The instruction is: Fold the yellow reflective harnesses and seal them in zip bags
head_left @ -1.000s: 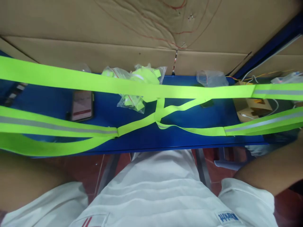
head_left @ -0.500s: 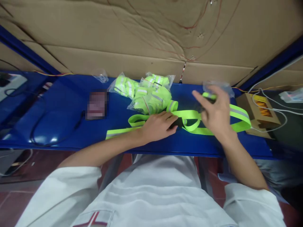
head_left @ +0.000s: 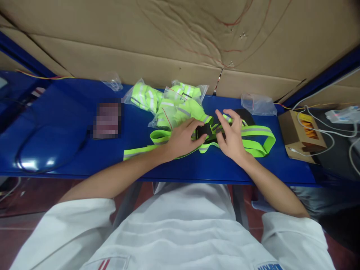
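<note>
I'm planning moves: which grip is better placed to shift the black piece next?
Probably the left grip: it pinches the black piece, while the right grip is beside it, fingers spread.

- The far wall [head_left: 112, 26] is brown cardboard, wrinkled at the upper middle and creased lengthwise above the desk [head_left: 67, 116].
- Thin red wires [head_left: 239, 21] hang in curves on it; a short upright slit [head_left: 218, 81] lies right of the middle.
- A blue post [head_left: 36, 58] slants at the far left, another blue post [head_left: 323, 56] at the far right.
- The desk has a glossy blue top; bright patches of reflected light [head_left: 29, 164] lie at its near left.
- Yellow-and-red wiring [head_left: 45, 77] runs along the far left.
- Reddish floor [head_left: 17, 243] with pale joint lines shows below, around grey legs [head_left: 128, 204].
</note>
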`<state>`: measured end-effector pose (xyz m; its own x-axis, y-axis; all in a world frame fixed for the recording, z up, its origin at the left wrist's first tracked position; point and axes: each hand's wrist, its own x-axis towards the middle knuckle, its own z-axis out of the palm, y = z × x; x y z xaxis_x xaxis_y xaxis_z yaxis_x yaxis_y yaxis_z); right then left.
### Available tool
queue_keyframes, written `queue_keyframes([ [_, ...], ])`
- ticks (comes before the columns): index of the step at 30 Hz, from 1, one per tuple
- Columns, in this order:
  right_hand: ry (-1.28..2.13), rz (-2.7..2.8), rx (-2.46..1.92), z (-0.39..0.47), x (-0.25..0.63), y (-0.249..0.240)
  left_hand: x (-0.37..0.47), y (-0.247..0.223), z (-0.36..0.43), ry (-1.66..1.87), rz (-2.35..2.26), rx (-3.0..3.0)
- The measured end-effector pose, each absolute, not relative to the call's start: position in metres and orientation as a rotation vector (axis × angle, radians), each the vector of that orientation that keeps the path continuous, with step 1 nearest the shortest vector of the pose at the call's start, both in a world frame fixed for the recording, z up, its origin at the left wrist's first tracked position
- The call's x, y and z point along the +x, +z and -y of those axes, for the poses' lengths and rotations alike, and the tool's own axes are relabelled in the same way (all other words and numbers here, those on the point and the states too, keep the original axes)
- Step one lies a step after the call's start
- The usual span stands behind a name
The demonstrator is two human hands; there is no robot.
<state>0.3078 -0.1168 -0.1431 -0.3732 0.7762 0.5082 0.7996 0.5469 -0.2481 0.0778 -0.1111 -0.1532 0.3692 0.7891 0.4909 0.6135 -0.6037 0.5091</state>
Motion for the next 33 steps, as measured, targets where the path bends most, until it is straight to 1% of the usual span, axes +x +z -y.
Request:
queue_keyframes([
  [5, -0.053, 2.176, -1.330, 0.120, 0.298, -0.147, 0.081, -0.153, 0.114, 1.050, -1.239, 2.456],
  [9, -0.084, 2.161, -1.283, 0.123, 0.296, -0.147, 0.084, -0.152, 0.119, 1.138, -1.210, 2.566],
  [14, -0.170, 2.083, -1.325, 0.123, 0.301, -0.143, 0.083, -0.151, 0.117, 1.134, -1.289, 2.511],
  [18, -0.180, 2.134, -1.290, 0.126, 0.297, -0.145, 0.082, -0.151, 0.117, 1.086, -1.272, 2.483],
  [22, -0.180, 2.165, -1.361, 0.135, 0.289, -0.146, 0.081, -0.152, 0.118, 1.064, -1.256, 2.499],
  [26, -0.133, 2.282, -1.228, 0.144, 0.281, -0.150, 0.081, -0.153, 0.117, 1.071, -1.207, 2.493],
  [29, -0.043, 2.348, -1.147, 0.145, 0.278, -0.155, 0.078, -0.140, 0.118, 0.985, -1.142, 2.525],
  [31, -0.015, 2.341, -1.170, 0.141, 0.281, -0.156, 0.069, -0.122, 0.123, 0.935, -1.085, 2.613],
  [33, -0.002, 2.325, -1.219, 0.135, 0.287, -0.156, 0.047, -0.100, 0.133, 0.976, -1.124, 2.686],
])
